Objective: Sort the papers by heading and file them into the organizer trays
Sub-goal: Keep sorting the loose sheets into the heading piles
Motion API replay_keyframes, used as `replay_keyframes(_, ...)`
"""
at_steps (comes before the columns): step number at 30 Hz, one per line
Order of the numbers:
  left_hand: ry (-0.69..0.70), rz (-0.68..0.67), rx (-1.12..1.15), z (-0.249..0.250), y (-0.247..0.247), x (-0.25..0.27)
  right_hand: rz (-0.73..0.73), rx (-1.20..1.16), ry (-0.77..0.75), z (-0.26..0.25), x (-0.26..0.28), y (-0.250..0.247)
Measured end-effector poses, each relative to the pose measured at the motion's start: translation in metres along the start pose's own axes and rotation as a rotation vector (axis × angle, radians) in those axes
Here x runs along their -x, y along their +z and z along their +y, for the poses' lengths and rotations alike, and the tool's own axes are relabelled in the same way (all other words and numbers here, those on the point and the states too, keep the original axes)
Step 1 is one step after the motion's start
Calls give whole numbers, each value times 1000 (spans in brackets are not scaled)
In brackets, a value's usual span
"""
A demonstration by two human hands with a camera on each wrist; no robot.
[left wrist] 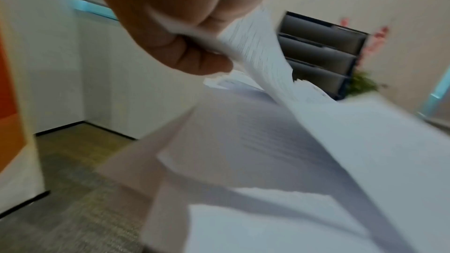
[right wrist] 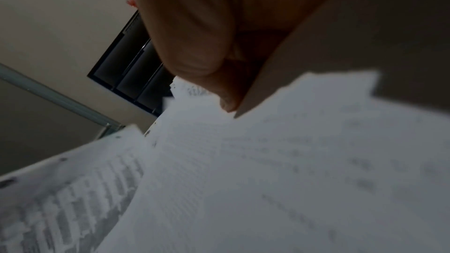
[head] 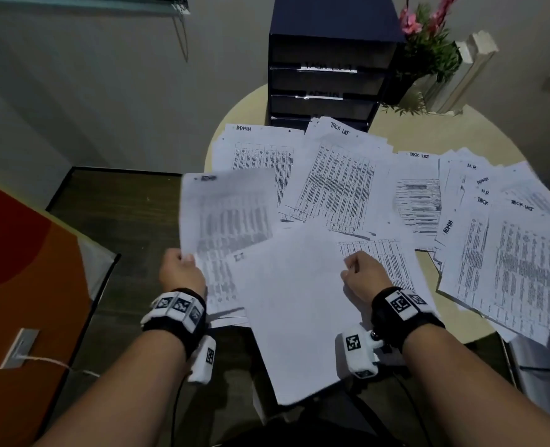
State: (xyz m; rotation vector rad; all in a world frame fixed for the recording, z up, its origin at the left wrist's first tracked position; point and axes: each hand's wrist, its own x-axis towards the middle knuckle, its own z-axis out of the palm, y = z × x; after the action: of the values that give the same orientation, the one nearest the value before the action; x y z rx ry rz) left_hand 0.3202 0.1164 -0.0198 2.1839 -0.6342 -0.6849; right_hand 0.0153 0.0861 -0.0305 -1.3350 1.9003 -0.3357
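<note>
My left hand (head: 183, 269) pinches the left edge of a printed sheet headed ADMIN (head: 225, 221), lifted and blurred over the table's near left; in the left wrist view the fingers (left wrist: 194, 59) curl round that sheet (left wrist: 263, 55). My right hand (head: 360, 272) pinches a sheet turned blank side up (head: 296, 317), held above the table's near edge. Its corner (right wrist: 316, 64) lies beside my thumb (right wrist: 207, 55). Papers headed ADMIN (head: 257, 150), TASK LIST (head: 341, 175) and H.R (head: 470, 167) cover the round table (head: 454, 133). The dark organizer (head: 328, 75) with labelled trays stands at the back.
A vase of pink flowers (head: 428, 43) and a white block (head: 470, 69) stand right of the organizer. An orange panel (head: 19, 269) with a wall socket (head: 19, 348) rises on the left. Dark floor (head: 122, 214) lies left of the table. A fanned pile (head: 518, 262) overhangs the right edge.
</note>
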Motion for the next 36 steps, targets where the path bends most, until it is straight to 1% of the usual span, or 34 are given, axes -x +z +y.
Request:
replay_keyframes(3, -43, 137, 23, 4, -20, -16, -112, -7, -30, -9, 12, 15)
replay_keyframes(6, -85, 193, 44, 8, -34, -26, -179, 4, -75, -23, 17, 36)
replay_keyframes(9, -122, 275, 81, 13, -44, -32, -201, -18, -70, -37, 11, 55)
replay_keyframes(13, -130, 413, 152, 10, -55, -48, -211, -2, -55, -56, 0, 63)
replay_keyframes(15, -167, 442, 175, 9, -64, -62, -219, -3, -47, -64, -5, 62)
replay_keyframes(16, -171, 441, 150, 12, -69, -67, -248, 14, -55, -67, -8, 61)
replay_keyframes(19, -151, 434, 111, 20, -76, -76, -331, 53, -67, -73, -13, 62)
replay_keyframes(21, -123, 420, 123, 23, -73, -78, -306, 15, -48, -74, -16, 64)
replay_keyframes(23, -102, 391, 161, 26, -66, -79, -246, -37, -26, -75, -20, 65)
replay_keyframes(25, -96, 331, 146, 31, -56, -76, -182, -89, -10, -77, -23, 65)
replay_keyframes(27, -90, 240, 115, 35, -45, -74, -152, -105, -21, -78, -26, 65)
replay_keyframes(30, -49, 115, 93, 40, -28, -70, -144, -81, -83, -78, -30, 64)
replay_keyframes(32, 4, 60, 94, 42, -17, -70, -99, -76, -126, -77, -35, 64)
replay_keyframes(36, 67, -62, 69, 53, 7, -78, -25, -59, -198, -71, -34, 62)
